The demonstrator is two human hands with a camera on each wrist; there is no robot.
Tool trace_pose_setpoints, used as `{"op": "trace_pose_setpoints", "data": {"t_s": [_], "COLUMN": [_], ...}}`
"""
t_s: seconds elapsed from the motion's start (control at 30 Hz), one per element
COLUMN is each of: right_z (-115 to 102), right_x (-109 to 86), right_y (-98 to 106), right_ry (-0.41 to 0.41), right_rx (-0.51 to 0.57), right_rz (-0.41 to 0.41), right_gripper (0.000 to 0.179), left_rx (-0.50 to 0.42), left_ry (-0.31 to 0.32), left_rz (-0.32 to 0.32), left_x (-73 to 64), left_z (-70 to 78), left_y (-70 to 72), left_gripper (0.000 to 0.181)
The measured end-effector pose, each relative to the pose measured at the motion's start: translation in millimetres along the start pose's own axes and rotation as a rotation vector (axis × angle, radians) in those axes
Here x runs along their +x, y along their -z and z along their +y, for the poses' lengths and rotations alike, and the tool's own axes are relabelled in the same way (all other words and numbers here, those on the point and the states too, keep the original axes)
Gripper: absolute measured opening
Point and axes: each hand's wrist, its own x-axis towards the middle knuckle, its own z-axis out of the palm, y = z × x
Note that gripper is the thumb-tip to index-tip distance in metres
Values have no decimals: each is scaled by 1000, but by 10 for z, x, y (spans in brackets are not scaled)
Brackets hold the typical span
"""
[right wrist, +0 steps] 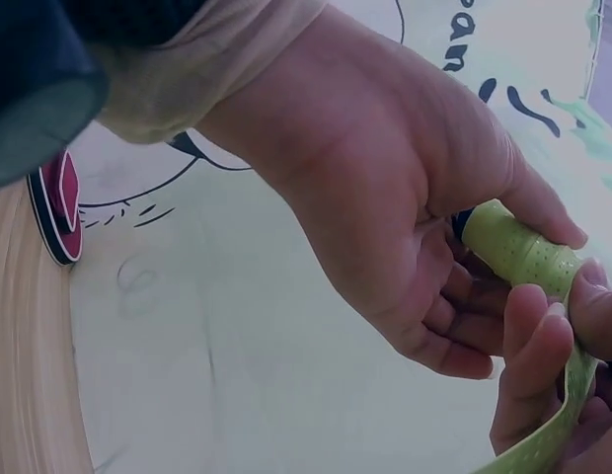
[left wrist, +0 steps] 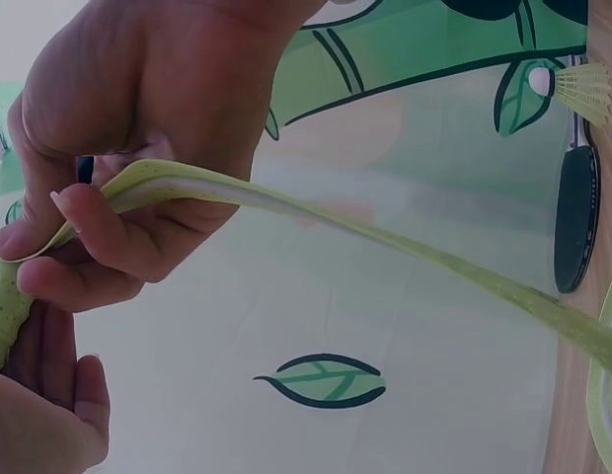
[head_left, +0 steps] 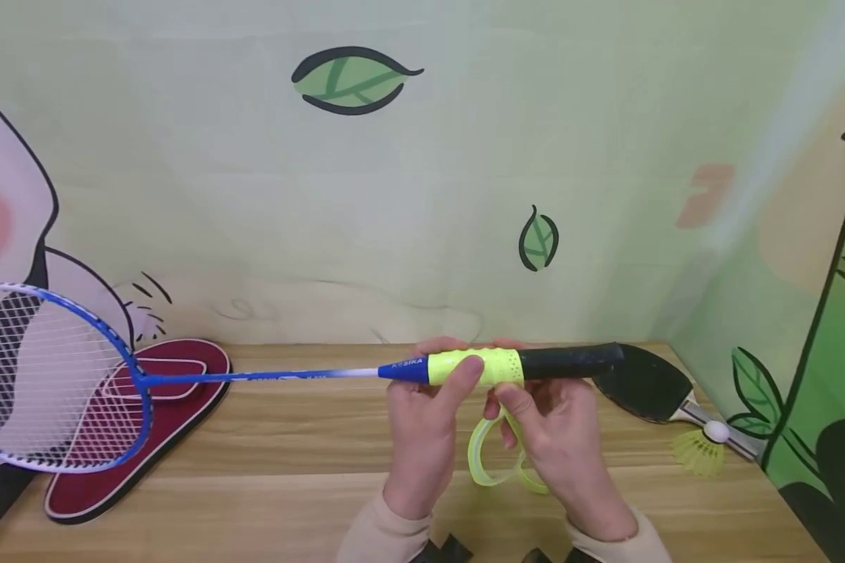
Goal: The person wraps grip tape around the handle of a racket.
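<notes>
A blue and white badminton racket (head_left: 267, 376) is held level above the table, its strung head to the left. Bright yellow perforated grip tape (head_left: 489, 364) wraps the front part of its handle, while the butt end (head_left: 570, 362) is bare black. My left hand (head_left: 422, 430) grips the wrapped part from below, thumb laid along the front. At the edge of the wrapping, my right hand (head_left: 563, 450) pinches the tape between thumb and fingers. From there the loose tape strip (left wrist: 415, 252) runs down to the table in loops.
On the wooden table (head_left: 289, 500), a dark red racket cover (head_left: 190, 414) lies at the left behind the racket head. A black paddle (head_left: 644, 383) and a yellow shuttlecock (head_left: 704, 450) lie at the right. A printed cloth backdrop (head_left: 429, 195) stands close behind.
</notes>
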Motion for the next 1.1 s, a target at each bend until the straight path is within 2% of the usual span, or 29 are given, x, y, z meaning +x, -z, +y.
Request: {"op": "trace_pose_setpoints", "data": {"t_s": [0.23,0.37,0.6,0.7,0.8,0.9,0.97,1.1], "right_z": [-22,-21,-21,-13,13,56,72,78], "right_x": [-19,-34,-49,-42,-17,2,-4,-39], "right_y": [52,72,104,91,57,24,10,2], "right_ry": [31,57,63,109,201,277,277,220], "right_rx": [15,18,-13,-16,32,86,90,49], "right_rz": [-34,-61,-113,-108,-98,-74,-45,-5], "right_gripper": [35,34,29,22,17,14,12,10], "left_rx": [27,30,61,77,76,77,78,77], "left_ry": [-1,-9,-75,-110,-138,-142,-143,-148], "left_rz": [21,22,36,49,48,44,44,58], "left_x": [-21,-36,-57,-63,-65,-66,-66,-67], "left_z": [8,6,46,76,94,96,85,60], "left_y": [-47,-54,-58,-69,-82,-92,-95,-104], "left_gripper": [29,27,24,29,31,25,20,15]}}
